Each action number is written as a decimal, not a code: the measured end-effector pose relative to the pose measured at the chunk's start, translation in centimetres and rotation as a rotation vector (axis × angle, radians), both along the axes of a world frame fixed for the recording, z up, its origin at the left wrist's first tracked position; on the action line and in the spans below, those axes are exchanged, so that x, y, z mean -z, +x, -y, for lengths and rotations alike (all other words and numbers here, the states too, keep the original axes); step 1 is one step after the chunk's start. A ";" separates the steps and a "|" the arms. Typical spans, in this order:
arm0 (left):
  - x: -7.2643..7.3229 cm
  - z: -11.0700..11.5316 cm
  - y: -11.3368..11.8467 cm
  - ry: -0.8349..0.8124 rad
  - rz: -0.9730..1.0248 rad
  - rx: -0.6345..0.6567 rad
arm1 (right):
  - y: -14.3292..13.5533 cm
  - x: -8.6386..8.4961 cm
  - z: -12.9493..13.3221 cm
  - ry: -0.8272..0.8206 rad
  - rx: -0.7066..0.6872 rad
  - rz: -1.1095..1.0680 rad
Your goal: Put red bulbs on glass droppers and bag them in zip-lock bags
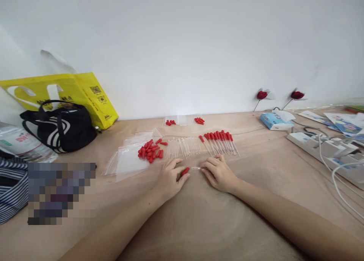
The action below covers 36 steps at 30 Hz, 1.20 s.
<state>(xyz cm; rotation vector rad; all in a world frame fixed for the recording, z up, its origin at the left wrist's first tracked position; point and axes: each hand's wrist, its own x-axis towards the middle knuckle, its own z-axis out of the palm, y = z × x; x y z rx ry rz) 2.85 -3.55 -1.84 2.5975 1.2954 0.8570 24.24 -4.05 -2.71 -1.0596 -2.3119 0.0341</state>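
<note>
My left hand (172, 179) has a red rubber dropper bulb (185, 172) between thumb and fingers, its end pointing up and right. Opposite it, my right hand (218, 173) pinches a clear glass dropper tube (196, 168), which points left toward the bulb; a small gap parts the two. Beyond my left hand lies a pile of red bulbs (149, 151) on clear plastic bags (127, 161). Bare glass tubes (187, 146) lie in a row in the middle. Past my right hand, several droppers with red bulbs fitted (223, 139) rest side by side.
Against the wall lies a clear bag with red bulbs (199, 120). A yellow bag (95, 98), a black bag (76, 128) and a large bottle (25, 143) stand at left. At right are a tissue pack (275, 121) and a power strip (301, 142) with white cables.
</note>
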 end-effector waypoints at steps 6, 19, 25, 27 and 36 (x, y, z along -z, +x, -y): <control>-0.5 0.3 0.1 0.027 -0.005 0.006 | -0.3 0.0 0.0 0.002 0.003 -0.028; -0.6 0.1 0.1 -0.009 0.004 -0.030 | -0.6 0.4 0.1 0.124 -0.022 -0.016; -0.4 -0.1 0.0 -0.035 0.066 -0.041 | -1.4 0.4 0.4 0.205 -0.070 -0.032; -0.4 -0.1 0.0 -0.025 0.087 -0.039 | -1.5 0.4 0.4 0.196 -0.085 -0.032; -1.1 0.8 0.1 0.049 -0.004 0.077 | -0.7 -0.6 0.2 0.220 -0.138 0.051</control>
